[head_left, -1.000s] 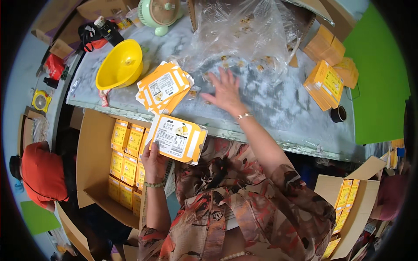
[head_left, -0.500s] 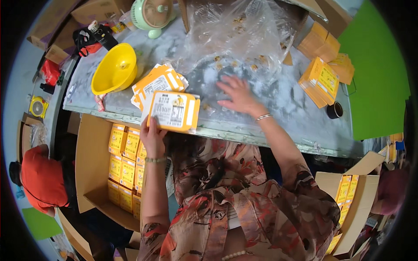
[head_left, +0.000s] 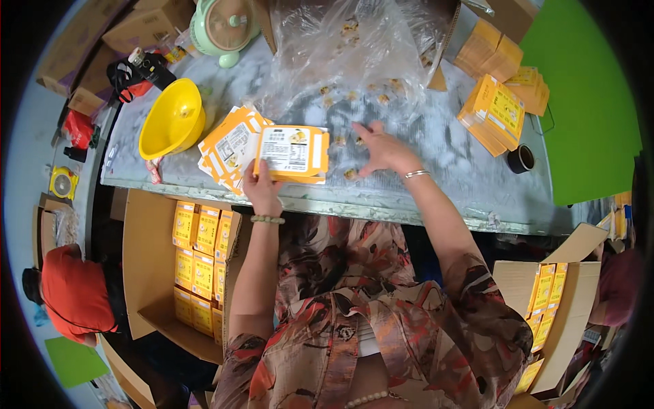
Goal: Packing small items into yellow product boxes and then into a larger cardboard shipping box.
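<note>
My left hand (head_left: 262, 191) grips the lower left edge of a yellow-and-white flat carton (head_left: 289, 153), printed side up, over the table's near side. Beneath and left of it, more flat cartons (head_left: 235, 143) lie in a fanned pile. My right hand (head_left: 390, 153) is over the table to the right, fingers and thumb spread, with nothing seen in it. Close to its thumb lies a small yellow-brown piece (head_left: 351, 174). Farther back, several similar pieces lie in and around a clear plastic sheet (head_left: 306, 68).
A yellow bowl (head_left: 153, 129) and a green fan (head_left: 221, 31) stand on the left. Stacked yellow cartons (head_left: 494, 116) and a dark cup (head_left: 521, 159) are at right. Open cardboard boxes (head_left: 146, 273) hold filled yellow packs below the table edge. A person in red (head_left: 78, 290) is far left.
The carton in my left hand has moved to the right and slightly up. My right hand has shifted a little right and down, its fingers still spread. The whole view has shifted slightly.
</note>
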The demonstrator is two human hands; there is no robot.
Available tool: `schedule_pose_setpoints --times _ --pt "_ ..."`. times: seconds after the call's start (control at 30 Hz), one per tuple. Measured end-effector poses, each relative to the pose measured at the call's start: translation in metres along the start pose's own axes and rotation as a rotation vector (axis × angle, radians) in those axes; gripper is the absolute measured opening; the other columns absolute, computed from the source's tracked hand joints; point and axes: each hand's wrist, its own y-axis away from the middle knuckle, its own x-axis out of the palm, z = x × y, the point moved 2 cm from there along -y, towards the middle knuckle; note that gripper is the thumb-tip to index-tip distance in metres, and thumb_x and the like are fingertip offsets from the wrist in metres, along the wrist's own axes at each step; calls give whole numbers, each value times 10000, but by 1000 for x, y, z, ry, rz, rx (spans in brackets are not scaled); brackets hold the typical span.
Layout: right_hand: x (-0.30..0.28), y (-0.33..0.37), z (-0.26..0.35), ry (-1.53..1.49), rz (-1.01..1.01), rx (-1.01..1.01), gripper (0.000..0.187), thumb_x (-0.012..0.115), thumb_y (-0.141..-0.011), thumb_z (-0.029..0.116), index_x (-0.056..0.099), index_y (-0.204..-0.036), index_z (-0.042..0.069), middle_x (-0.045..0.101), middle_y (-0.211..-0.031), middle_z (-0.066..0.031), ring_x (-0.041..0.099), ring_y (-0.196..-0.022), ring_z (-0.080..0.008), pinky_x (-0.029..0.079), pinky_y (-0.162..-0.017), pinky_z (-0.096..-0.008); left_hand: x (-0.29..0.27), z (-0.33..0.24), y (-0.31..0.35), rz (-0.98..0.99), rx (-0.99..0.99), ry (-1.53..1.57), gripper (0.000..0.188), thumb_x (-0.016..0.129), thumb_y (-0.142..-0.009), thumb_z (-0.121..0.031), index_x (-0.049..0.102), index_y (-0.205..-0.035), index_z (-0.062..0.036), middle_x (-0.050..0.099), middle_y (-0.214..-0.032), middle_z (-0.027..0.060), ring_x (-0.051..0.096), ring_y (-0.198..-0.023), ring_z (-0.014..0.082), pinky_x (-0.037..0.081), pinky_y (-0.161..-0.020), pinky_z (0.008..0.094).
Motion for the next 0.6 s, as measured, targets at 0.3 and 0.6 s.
schedule_pose_setpoints --times 0.3,0.6 --pt "13 -10 -2 -367 5 -123 813 718 -491 247 337 -1181 49 341 -1129 -144 407 -993 -279 380 -824 -313 28 2 8 126 -141 19 263 509 -794 -199 461 -1015 -64 554 -848 62 570 -695 159 509 -492 276" --pt "25 39 12 -32 -155 78 805 708 -520 240 319 -1192 25 279 -1215 -167 367 -1072 -297 377 -834 -315 21 0 3 189 -125 -27 245 498 -802 -199 474 -1003 -62 558 -854 61 569 -691 152 504 -508 272"
